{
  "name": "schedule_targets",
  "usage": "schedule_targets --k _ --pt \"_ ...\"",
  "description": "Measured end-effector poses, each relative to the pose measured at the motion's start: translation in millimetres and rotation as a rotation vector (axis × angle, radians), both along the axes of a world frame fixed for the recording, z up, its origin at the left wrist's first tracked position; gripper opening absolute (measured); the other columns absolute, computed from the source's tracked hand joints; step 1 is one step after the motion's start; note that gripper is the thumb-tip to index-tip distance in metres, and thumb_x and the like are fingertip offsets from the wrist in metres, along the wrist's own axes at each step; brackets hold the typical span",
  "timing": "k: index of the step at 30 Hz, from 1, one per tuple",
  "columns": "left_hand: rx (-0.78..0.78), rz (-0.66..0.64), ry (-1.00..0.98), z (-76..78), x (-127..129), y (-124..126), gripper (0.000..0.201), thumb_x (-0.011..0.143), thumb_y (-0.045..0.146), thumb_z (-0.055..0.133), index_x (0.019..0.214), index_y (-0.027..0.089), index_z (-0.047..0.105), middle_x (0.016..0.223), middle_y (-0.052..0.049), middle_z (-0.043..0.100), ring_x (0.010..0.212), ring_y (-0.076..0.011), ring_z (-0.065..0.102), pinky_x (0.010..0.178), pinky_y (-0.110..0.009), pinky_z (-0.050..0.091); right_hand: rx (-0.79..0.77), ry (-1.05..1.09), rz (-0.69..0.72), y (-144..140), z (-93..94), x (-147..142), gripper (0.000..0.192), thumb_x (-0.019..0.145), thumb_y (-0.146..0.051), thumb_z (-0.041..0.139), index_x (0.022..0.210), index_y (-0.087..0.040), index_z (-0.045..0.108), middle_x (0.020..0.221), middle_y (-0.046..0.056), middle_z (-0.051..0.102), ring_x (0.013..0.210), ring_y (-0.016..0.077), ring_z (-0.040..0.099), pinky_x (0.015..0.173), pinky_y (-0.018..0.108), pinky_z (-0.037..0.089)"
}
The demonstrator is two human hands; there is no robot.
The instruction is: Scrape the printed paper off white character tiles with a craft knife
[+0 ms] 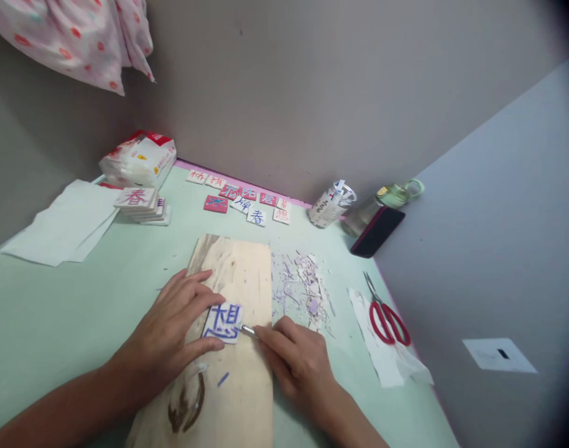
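Note:
A white square tile (222, 322) with a blue-violet Chinese character lies on a wooden board (247, 267). My left hand (179, 317) holds it down at its left side, fingertips at the top edge and thumb along the bottom. Between the closed fingers of my right hand (298, 358) is a slim silver craft knife (249, 331). Its tip meets the tile's right edge; most of the handle is hidden in the hand. A small violet sliver (223, 378) rests on the board below the tile.
Shavings (307, 289) are scattered right of the board. Red-handled scissors (389, 322) lie on tissue (375, 348). Toward the wall are several character tiles (256, 216), a stack of tiles (137, 202), paper sheets (64, 221), a tissue pack (139, 158), a can (328, 205), a bottle (361, 214) and a phone (377, 231).

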State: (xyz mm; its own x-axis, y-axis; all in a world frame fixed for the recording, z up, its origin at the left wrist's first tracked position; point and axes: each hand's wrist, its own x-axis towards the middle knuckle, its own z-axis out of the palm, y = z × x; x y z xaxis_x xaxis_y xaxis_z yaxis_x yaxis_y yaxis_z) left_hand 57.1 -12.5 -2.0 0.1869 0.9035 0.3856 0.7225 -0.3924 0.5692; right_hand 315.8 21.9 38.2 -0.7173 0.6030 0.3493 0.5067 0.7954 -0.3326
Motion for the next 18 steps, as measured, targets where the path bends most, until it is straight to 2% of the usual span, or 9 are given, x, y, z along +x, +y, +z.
schedule_targets --k 9,15,18 --pt "0.021 0.001 0.006 -1.7 -1 1 0.039 0.085 0.043 0.07 0.119 0.029 0.059 0.109 -0.004 0.064 0.135 -0.0315 0.046 0.118 -0.057 0.023 0.018 -0.053 0.017 5 0.5 8 0.025 0.1 -0.017 0.045 0.116 -0.02 0.063 0.077 0.003 0.06 0.06 0.0148 0.052 0.051 0.029 0.037" --pt "0.004 -0.008 0.017 -1.4 -3 1 0.044 0.084 0.045 0.073 0.121 0.029 0.057 0.109 -0.004 0.065 0.136 -0.0314 0.046 0.119 -0.058 0.021 0.093 -0.057 0.034 4 -0.8 11 0.025 0.099 -0.015 0.047 0.118 -0.018 0.062 0.073 0.002 0.059 0.057 0.0148 0.048 0.049 0.029 0.033" --pt "0.02 -0.008 0.006 -2.7 -2 1 0.045 0.083 0.042 0.075 0.122 0.029 0.056 0.108 -0.003 0.063 0.136 -0.0301 0.045 0.12 -0.056 0.02 0.036 -0.053 0.044 5 -1.1 12 0.025 0.098 -0.014 0.048 0.118 -0.019 0.063 0.076 0.003 0.061 0.058 0.0146 0.049 0.05 0.029 0.035"
